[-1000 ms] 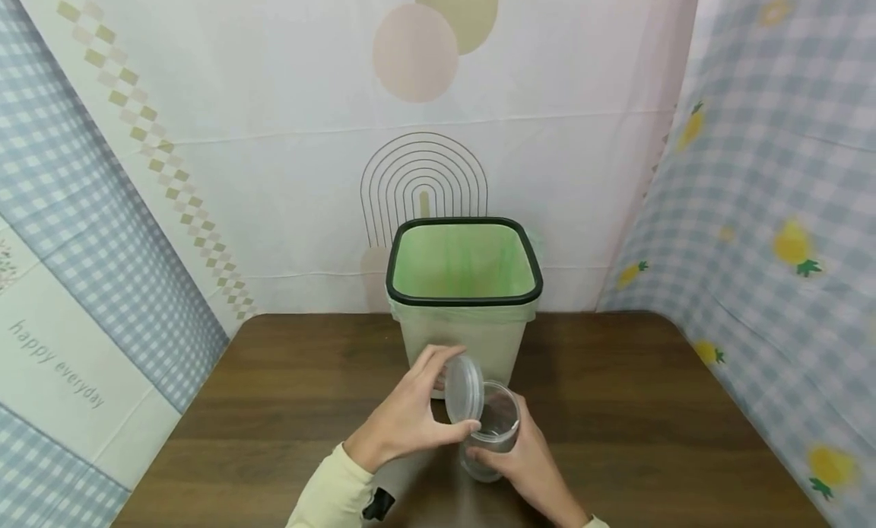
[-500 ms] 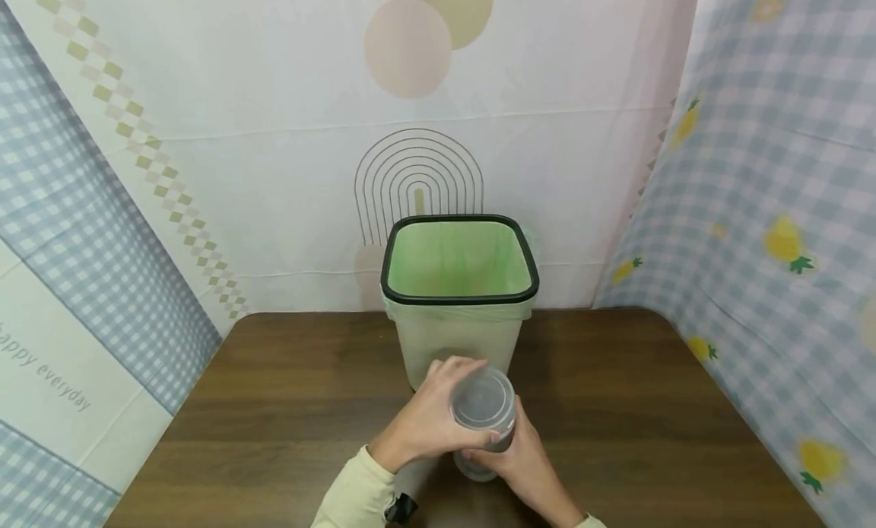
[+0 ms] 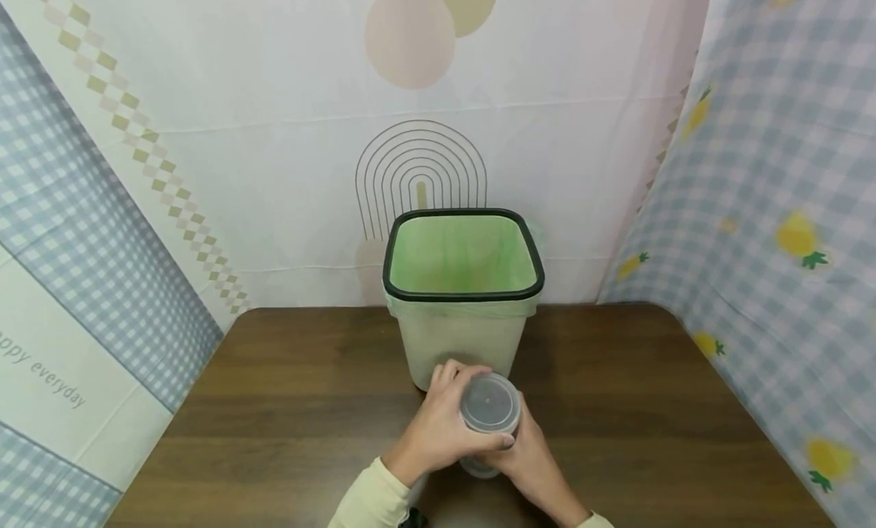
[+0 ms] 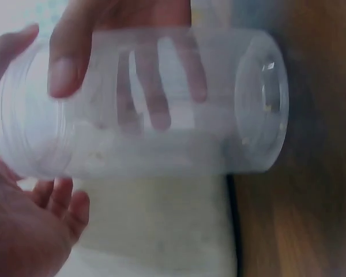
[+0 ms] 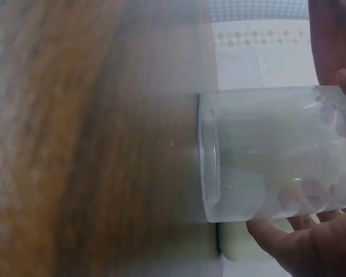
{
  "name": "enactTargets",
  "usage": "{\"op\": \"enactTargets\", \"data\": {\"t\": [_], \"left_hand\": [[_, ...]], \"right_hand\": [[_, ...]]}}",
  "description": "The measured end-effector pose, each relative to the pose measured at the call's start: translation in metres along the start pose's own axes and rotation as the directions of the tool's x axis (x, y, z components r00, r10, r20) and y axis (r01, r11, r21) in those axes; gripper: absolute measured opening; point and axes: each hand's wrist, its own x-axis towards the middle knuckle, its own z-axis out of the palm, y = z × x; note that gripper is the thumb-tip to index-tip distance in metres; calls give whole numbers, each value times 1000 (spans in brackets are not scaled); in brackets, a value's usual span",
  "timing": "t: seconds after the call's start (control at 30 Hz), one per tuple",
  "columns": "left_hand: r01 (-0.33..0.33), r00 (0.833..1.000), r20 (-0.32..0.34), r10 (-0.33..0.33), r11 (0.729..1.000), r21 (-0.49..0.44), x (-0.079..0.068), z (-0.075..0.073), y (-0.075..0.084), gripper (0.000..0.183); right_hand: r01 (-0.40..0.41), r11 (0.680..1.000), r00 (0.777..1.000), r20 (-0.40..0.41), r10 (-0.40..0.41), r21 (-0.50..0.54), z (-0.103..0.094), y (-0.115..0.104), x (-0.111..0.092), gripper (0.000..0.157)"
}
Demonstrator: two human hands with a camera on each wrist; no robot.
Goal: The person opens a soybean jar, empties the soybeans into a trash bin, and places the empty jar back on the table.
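Observation:
A clear plastic jar [image 4: 173, 153] stands upright near the front of the table, its grey translucent lid [image 3: 490, 400] lying flat across its mouth. My left hand [image 3: 443, 429] grips the lid's rim, thumb on the near side and fingers at the far left. Lower down, my right hand [image 3: 532, 467] holds the jar around its body; several of its fingers show through the clear wall in the left wrist view. The jar's base [image 5: 210, 161] is right at the tabletop in the right wrist view. From above, the lid and hands hide most of the jar.
Just behind the hands stands a pale bin [image 3: 458, 338] with a black rim and a green liner. The brown wooden table [image 3: 287, 391] reaches back to a patterned white cloth [image 3: 294, 201]. Checked blue cloths [image 3: 746, 186] hang at both sides.
The lid was tilted beside the jar's open mouth; my left hand has brought it right and down, level onto the top. The right hand has kept its hold on the jar.

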Motion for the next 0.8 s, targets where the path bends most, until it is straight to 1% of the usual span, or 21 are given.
{"op": "enactTargets", "data": {"t": [0.07, 0.13, 0.23, 0.33, 0.47, 0.63, 0.7, 0.73, 0.8], "left_hand": [[31, 999, -41, -30, 999, 38, -2, 6, 3, 92], [52, 996, -76, -45, 995, 87, -3, 10, 6, 94], [69, 991, -127, -49, 985, 157, -6, 16, 9, 94], [76, 983, -180, -38, 976, 205, -10, 21, 12, 93], [82, 966, -260, -9, 959, 270, -14, 30, 15, 92], [125, 933, -360, 8, 930, 346, -17, 39, 19, 92], [129, 927, -374, 15, 926, 355, -17, 40, 20, 92], [125, 928, -371, 16, 927, 353, -16, 40, 20, 92], [109, 939, -343, 9, 940, 323, -16, 36, 18, 92]], "right_hand": [[10, 1000, 1000, 4, -10, 13, 0, 1, 1, 92], [40, 999, 999, -2, -40, 20, 0, 1, 0, 91], [87, 996, 996, -7, -87, 12, -1, 2, -2, 90], [106, 994, 994, -12, -106, 9, -1, 2, -3, 90], [136, 991, 990, -37, -136, -8, 1, 3, -3, 87], [164, 986, 985, -53, -164, -19, 3, 4, -1, 83], [171, 985, 983, -55, -172, -28, 3, 4, -1, 83], [174, 984, 983, -54, -175, -31, 3, 4, -1, 82], [169, 985, 984, -43, -170, -29, 3, 4, -1, 81]]}}
